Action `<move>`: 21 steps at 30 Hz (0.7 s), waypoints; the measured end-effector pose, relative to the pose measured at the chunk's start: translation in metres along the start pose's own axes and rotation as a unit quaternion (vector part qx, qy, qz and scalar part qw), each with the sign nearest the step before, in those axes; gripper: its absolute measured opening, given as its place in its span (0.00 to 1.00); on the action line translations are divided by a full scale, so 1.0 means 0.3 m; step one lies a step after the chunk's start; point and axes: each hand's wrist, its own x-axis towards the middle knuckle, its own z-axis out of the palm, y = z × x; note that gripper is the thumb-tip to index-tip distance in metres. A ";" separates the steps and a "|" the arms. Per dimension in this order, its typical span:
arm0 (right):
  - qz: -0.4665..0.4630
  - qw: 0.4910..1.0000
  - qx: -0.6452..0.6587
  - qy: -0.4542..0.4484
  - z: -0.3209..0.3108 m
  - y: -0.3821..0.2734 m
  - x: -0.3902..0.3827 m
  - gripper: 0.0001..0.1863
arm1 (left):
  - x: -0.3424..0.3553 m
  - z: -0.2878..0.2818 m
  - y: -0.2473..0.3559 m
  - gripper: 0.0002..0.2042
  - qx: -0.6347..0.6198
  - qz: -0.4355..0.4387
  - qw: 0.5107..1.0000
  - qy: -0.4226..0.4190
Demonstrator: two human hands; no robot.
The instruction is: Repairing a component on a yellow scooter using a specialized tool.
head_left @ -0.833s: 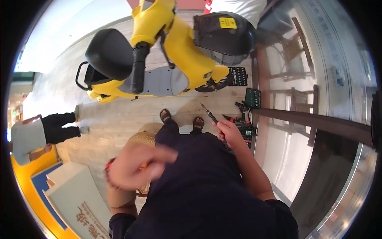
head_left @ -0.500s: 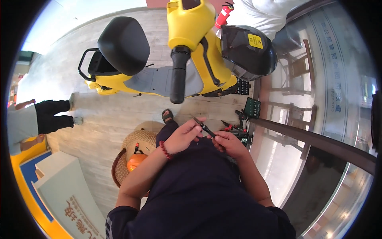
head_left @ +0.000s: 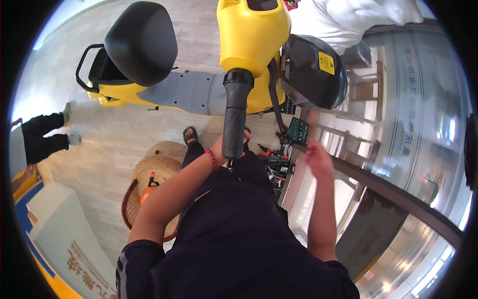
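My left hand (head_left: 215,149), with a red bead bracelet (head_left: 211,159) at its wrist, lies below the black handlebar grip (head_left: 236,117) of a yellow scooter (head_left: 251,40). The grip covers most of its fingers, so what they hold is hidden. A small dark and shiny piece (head_left: 230,167) shows just below the end of the grip; its kind is unclear. My right hand (head_left: 317,158) is raised apart on the right, beside the glass front. Motion smears its fingers, and nothing can be made out in them. The slim dark tool seen earlier cannot be made out.
An open green tool case (head_left: 298,130) and several scattered tools (head_left: 279,167) lie right of my legs. A woven chair (head_left: 142,172) holding an orange object (head_left: 147,194) stands left. A person (head_left: 40,137) is at far left; someone in white (head_left: 343,20) is beyond the scooter.
My hands have parted: the right swung out to the right, the left slipped beneath the handlebar grip. Both held a slim dark tool before. The scooter now appears closer and lower in view.
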 end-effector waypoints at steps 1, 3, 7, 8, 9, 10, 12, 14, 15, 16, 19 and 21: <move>-0.012 0.999 0.038 0.025 -0.044 -0.082 0.035 0.17 | 0.042 0.045 0.031 0.08 0.006 -0.045 0.999 0.006; -0.061 0.994 0.029 0.086 -0.091 -0.239 0.125 0.22 | 0.128 0.127 0.077 0.14 0.032 -0.076 0.996 0.033; -0.080 0.992 -0.021 0.099 -0.193 -0.475 0.323 0.32 | 0.338 0.271 0.093 0.24 0.011 -0.024 0.997 0.069; -0.064 0.994 -0.045 0.080 -0.188 -0.512 0.379 0.34 | 0.383 0.291 0.090 0.29 -0.014 0.000 0.995 0.099; -0.048 0.995 -0.068 0.062 -0.182 -0.545 0.430 0.35 | 0.425 0.301 0.088 0.34 -0.039 0.024 0.991 0.129; -0.048 0.994 -0.077 0.056 -0.174 -0.572 0.481 0.35 | 0.469 0.300 0.091 0.40 -0.043 0.019 0.992 0.118; -0.042 0.994 -0.093 -0.030 -0.119 -0.593 0.544 0.34 | 0.537 0.307 0.067 0.39 0.006 0.084 0.982 0.170; -0.015 0.995 -0.100 -0.012 -0.111 -0.597 0.604 0.32 | 0.584 0.322 0.056 0.39 -0.017 0.085 0.983 0.164; -0.017 0.996 -0.071 -0.049 -0.099 -0.588 0.609 0.31 | 0.590 0.330 0.052 0.39 -0.030 0.083 0.985 0.148; -0.017 0.995 -0.041 -0.085 -0.090 -0.581 0.611 0.29 | 0.597 0.337 0.039 0.39 -0.039 0.084 0.983 0.157; -0.028 0.996 -0.034 -0.076 -0.072 -0.571 0.627 0.28 | 0.639 0.330 0.003 0.44 -0.025 0.163 0.980 0.107; -0.068 0.995 -0.042 -0.059 -0.048 -0.568 0.622 0.29 | 0.645 0.365 0.009 0.44 -0.049 0.167 0.977 0.125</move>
